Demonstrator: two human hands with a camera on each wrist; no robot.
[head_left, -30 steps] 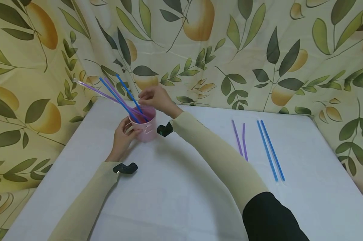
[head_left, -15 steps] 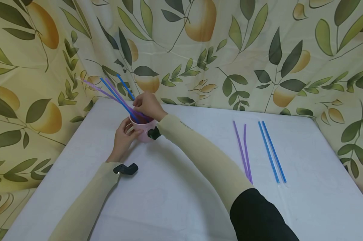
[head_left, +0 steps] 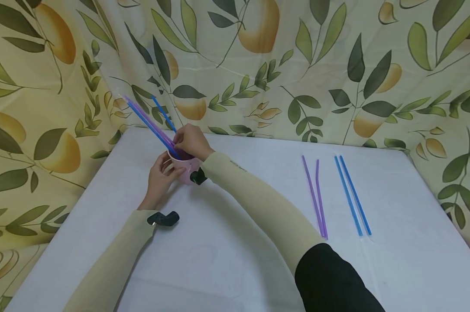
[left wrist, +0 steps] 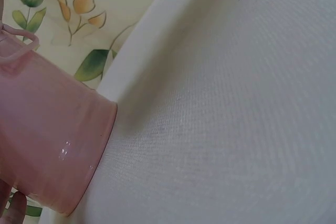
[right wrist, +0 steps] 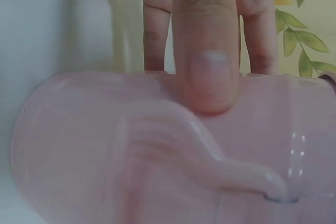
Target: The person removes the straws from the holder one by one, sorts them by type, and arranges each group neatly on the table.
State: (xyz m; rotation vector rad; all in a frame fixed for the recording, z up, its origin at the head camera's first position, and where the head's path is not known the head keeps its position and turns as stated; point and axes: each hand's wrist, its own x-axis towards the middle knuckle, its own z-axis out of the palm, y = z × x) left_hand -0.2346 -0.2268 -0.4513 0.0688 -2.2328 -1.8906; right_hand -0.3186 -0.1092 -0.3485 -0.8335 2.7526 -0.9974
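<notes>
A pink mug (head_left: 187,165) stands upright at the table's back left. My left hand (head_left: 159,182) grips its near left side, the thumb (right wrist: 207,72) pressed on the wall near the handle (right wrist: 205,140). Purple straws (head_left: 149,118) and a blue straw (head_left: 143,119) lean left out of the mug, close together. Another blue straw (head_left: 163,113) stands a little apart, behind the fingers. At the mug's mouth, my right hand (head_left: 192,141) pinches what appears to be a purple straw; the hand hides the lower ends.
Two purple straws (head_left: 312,195) and two blue straws (head_left: 348,195) lie on the white table (head_left: 227,260), to the right. A patterned cloth (head_left: 258,86) hangs behind the table. Each wrist carries a black camera (head_left: 163,218).
My right hand has moved left and down to the mug's mouth. The purple straw that leaned far left has swung up beside the other straws. My left hand keeps its hold.
</notes>
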